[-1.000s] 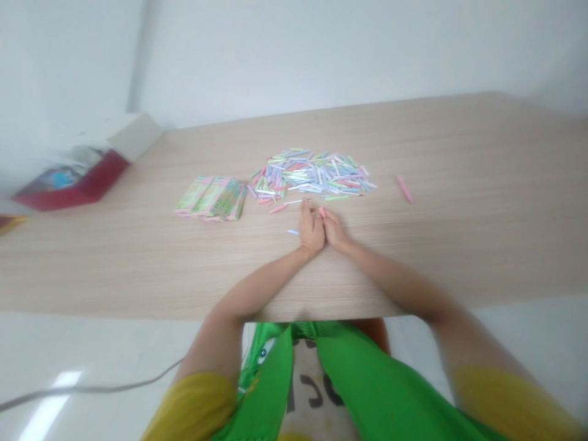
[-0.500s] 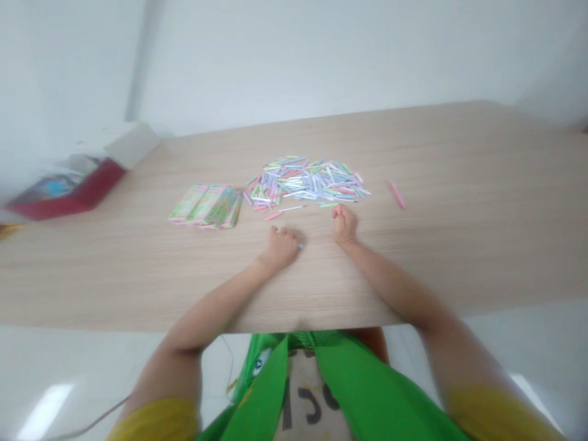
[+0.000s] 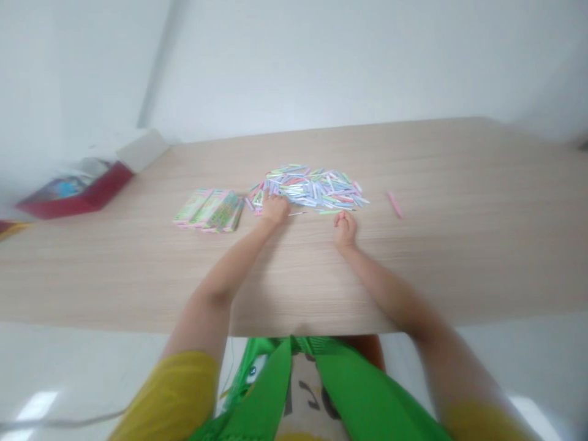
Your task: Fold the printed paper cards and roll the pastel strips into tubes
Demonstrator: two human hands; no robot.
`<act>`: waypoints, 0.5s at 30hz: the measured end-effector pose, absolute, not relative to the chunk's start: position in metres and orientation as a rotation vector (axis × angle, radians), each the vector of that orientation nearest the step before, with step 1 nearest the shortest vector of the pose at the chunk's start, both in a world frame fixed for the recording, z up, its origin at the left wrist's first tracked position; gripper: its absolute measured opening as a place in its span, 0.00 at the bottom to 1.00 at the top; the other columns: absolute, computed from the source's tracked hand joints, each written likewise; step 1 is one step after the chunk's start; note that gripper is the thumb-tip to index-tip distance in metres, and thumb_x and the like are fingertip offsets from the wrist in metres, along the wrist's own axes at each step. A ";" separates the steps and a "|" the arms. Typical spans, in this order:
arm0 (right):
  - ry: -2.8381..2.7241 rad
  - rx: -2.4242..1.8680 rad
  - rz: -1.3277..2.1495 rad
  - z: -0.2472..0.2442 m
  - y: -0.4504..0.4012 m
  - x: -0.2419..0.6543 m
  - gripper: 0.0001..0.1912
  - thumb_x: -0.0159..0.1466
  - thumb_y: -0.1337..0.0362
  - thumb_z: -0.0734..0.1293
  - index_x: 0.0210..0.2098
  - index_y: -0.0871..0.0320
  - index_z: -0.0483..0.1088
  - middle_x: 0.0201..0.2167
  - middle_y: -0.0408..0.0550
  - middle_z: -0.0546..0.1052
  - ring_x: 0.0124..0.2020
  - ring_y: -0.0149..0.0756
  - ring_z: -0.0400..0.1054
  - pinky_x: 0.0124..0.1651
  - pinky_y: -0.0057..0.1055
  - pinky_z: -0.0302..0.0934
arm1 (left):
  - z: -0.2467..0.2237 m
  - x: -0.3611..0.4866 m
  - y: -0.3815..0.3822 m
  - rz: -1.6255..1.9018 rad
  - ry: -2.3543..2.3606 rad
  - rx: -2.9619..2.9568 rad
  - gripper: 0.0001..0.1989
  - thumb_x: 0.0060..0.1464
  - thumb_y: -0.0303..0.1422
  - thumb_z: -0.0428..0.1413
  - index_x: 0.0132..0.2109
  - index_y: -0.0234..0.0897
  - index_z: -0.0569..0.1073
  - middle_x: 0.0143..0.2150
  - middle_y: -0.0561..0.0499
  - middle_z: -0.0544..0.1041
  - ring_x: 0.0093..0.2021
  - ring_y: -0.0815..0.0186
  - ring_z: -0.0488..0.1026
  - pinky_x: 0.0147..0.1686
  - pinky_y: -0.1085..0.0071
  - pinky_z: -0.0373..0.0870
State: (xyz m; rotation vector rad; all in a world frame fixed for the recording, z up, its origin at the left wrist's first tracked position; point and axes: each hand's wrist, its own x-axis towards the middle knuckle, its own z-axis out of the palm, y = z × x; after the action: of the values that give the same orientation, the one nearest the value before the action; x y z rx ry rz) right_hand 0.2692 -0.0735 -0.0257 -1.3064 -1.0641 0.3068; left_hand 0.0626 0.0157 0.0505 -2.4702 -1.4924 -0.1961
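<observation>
Left hand [image 3: 275,209] at the near left edge of the pile of slim pastel sticks [image 3: 312,188], index finger extended; cannot tell whether it grips one. Right hand [image 3: 345,229] curled closed around a pink piece [image 3: 339,217], mostly hidden, just nearer than the pile. Pile lies on the wood-grain table [image 3: 413,263]. Thicker pink stick [image 3: 394,204] lies apart, right; patterned packets [image 3: 209,210] lie left of pile.

yellow sleeves [image 3: 171,392], green apron [image 3: 367,392]

Red box [image 3: 82,199], yellow sleeve [image 3: 177,392], green apron [image 3: 381,398], pastel-multicoloured sticks [image 3: 310,187].
</observation>
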 end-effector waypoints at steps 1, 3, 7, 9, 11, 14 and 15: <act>-1.039 -1.251 0.349 -0.026 -0.074 0.269 0.15 0.64 0.64 0.54 0.20 0.53 0.55 0.19 0.41 0.60 0.24 0.34 0.57 0.32 0.31 0.50 | 0.048 0.066 0.021 -0.151 -1.512 -2.481 0.18 0.60 0.28 0.47 0.48 0.26 0.79 0.46 0.33 0.81 0.51 0.51 0.76 0.64 0.49 0.50; -1.021 -1.194 0.386 -0.026 -0.074 0.267 0.15 0.64 0.64 0.54 0.20 0.52 0.54 0.18 0.40 0.59 0.23 0.33 0.57 0.31 0.31 0.50 | 0.040 0.071 0.025 -0.085 -1.556 -2.486 0.18 0.60 0.28 0.47 0.50 0.25 0.77 0.46 0.33 0.81 0.49 0.51 0.76 0.61 0.50 0.55; -1.124 -1.220 0.361 -0.024 -0.079 0.264 0.14 0.63 0.64 0.55 0.20 0.52 0.54 0.18 0.40 0.59 0.23 0.33 0.56 0.31 0.32 0.49 | 0.026 0.076 0.026 -0.092 -1.599 -2.449 0.20 0.60 0.27 0.46 0.53 0.22 0.74 0.49 0.30 0.79 0.52 0.47 0.74 0.54 0.52 0.62; -1.204 -1.245 0.341 -0.022 -0.082 0.263 0.13 0.62 0.64 0.55 0.21 0.53 0.54 0.18 0.41 0.60 0.24 0.34 0.56 0.31 0.32 0.48 | 0.023 0.076 0.026 -0.082 -1.603 -2.450 0.20 0.61 0.27 0.44 0.54 0.22 0.73 0.50 0.29 0.78 0.53 0.47 0.73 0.52 0.53 0.63; -1.254 -1.259 0.335 -0.021 -0.084 0.262 0.12 0.61 0.65 0.55 0.21 0.53 0.54 0.18 0.41 0.60 0.24 0.34 0.56 0.30 0.32 0.47 | 0.023 0.075 0.026 -0.052 -1.597 -2.464 0.20 0.63 0.27 0.43 0.55 0.22 0.73 0.52 0.30 0.77 0.54 0.47 0.72 0.51 0.55 0.65; -1.276 -1.265 0.327 -0.020 -0.085 0.261 0.10 0.59 0.65 0.54 0.21 0.53 0.54 0.18 0.41 0.60 0.23 0.34 0.56 0.30 0.32 0.46 | 0.023 0.074 0.025 -0.003 -1.575 -2.484 0.19 0.63 0.26 0.43 0.53 0.25 0.75 0.53 0.31 0.75 0.55 0.49 0.70 0.51 0.57 0.65; -1.279 -1.266 0.323 -0.020 -0.085 0.261 0.10 0.59 0.65 0.54 0.21 0.53 0.54 0.18 0.41 0.60 0.23 0.34 0.56 0.30 0.32 0.46 | 0.023 0.074 0.025 0.008 -1.570 -2.487 0.18 0.63 0.26 0.44 0.51 0.25 0.75 0.53 0.31 0.75 0.56 0.49 0.69 0.51 0.58 0.64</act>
State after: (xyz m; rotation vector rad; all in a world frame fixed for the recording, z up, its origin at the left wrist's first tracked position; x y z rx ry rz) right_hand 0.2609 -0.0851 -0.0201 -1.2662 -1.2786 0.3230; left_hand 0.0745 0.0248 0.0233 -2.4866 -1.5697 0.0080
